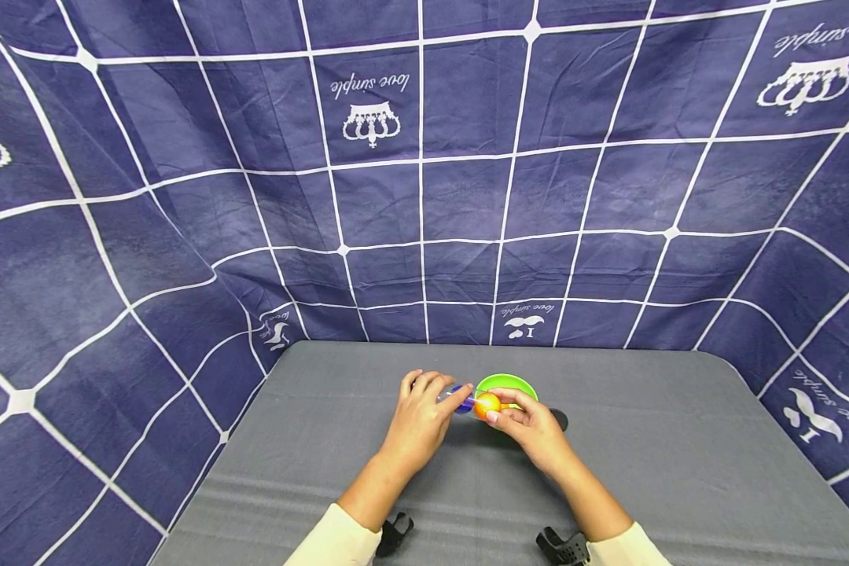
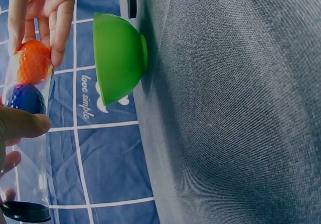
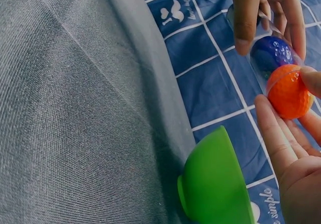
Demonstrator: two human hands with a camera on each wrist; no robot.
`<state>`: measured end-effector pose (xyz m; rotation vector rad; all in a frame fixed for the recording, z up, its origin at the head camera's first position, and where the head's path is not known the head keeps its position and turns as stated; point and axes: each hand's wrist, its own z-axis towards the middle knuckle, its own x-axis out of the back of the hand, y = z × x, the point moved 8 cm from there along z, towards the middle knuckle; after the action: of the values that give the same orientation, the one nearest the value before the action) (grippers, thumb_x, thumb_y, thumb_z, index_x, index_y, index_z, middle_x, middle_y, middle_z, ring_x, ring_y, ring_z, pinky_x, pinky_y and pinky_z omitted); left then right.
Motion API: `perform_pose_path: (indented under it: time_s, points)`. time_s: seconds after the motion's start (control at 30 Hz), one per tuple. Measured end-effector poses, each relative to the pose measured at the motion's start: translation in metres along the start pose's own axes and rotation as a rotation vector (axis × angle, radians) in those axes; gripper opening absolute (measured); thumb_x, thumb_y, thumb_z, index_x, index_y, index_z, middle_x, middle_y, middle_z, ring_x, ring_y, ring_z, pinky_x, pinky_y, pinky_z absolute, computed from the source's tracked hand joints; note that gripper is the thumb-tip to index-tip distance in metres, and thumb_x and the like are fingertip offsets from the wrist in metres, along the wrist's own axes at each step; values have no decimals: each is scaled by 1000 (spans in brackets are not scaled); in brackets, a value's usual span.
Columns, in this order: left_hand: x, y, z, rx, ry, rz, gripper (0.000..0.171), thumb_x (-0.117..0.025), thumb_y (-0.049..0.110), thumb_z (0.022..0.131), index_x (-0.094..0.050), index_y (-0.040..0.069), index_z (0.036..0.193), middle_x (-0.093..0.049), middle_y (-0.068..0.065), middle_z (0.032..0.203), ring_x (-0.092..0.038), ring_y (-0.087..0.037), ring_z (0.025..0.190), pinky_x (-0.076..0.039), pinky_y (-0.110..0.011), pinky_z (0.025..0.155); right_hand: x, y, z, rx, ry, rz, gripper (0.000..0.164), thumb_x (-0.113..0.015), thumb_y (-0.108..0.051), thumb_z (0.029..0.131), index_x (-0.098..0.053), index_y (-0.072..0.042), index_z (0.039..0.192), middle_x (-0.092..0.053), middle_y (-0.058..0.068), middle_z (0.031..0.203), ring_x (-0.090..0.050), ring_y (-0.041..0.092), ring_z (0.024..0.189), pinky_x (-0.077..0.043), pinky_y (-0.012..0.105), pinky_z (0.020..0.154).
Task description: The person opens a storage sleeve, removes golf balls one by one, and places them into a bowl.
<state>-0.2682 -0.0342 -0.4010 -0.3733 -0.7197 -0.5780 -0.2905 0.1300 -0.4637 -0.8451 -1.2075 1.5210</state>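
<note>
My left hand [image 1: 417, 417] grips a clear plastic tube [image 2: 34, 153] that lies roughly level above the table. A black cap [image 2: 26, 211] closes the tube's far left end. Inside it, near the mouth, sits a dark blue ball [image 2: 28, 98]. With thumb and fingers my right hand [image 1: 538, 432] pinches an orange dimpled golf ball [image 3: 290, 92], which is partly within the tube's mouth, next to the blue ball. Just behind the right hand, a green bowl [image 2: 118, 58] stands upright on the table; its inside is mostly hidden.
A small black disc [image 1: 559, 419] lies on the grey cloth-covered table [image 1: 311, 440], right of the bowl. Blue curtain [image 1: 467, 204] with white lines hangs behind and at both sides. Black wrist mounts [image 1: 564, 546] show at the sleeves.
</note>
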Motion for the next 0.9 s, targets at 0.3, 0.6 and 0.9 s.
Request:
perform_pose_path:
  time_s: [0.3,0.6,0.9]
  points:
    - [-1,-2,-2,13,-2,-32,53,-77,4,77,-70,28,124,-69,1,112,-62,-20,110,-44,-52,101,1,-2,0,-18,14,-6,43,-67,-4,95,-55,8,134,-72,21,111,-73,4,93,-58,20,85]
    - [-2,-5,-4,45,10,-57,59,-87,12,70,-70,29,124,-70,4,113,-63,-18,110,-46,-50,100,2,-9,0,-1,24,36,44,-66,-2,95,-52,14,134,-67,-1,113,-72,5,95,-61,30,86]
    - [-6,-8,-8,76,-5,-115,59,-87,13,73,-69,25,127,-70,1,115,-65,-20,109,-49,-52,100,6,-9,0,-49,68,-15,42,-66,-6,96,-56,7,134,-64,8,117,-72,5,94,-61,29,84]
